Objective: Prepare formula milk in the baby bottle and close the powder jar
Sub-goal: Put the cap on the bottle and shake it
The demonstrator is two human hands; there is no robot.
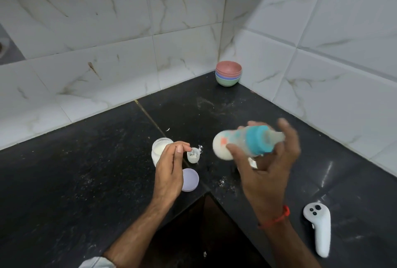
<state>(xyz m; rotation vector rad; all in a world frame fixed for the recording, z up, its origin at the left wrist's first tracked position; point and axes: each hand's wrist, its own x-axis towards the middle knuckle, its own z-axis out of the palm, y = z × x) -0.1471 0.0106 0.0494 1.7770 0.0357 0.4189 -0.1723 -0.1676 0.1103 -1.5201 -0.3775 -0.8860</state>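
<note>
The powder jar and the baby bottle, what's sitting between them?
In the head view, a small white scoop dusted with powder lies on the black counter between the open powder jar and the baby bottle. The left hand reaches beside it.

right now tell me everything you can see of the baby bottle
The bottle is a pale, translucent plastic one with a teal collar and a clear cap, blurred by motion. It holds white milk and has a small orange mark on its side. It lies roughly sideways in the air above the dark counter, base towards the left, gripped by the right hand alone.
</note>
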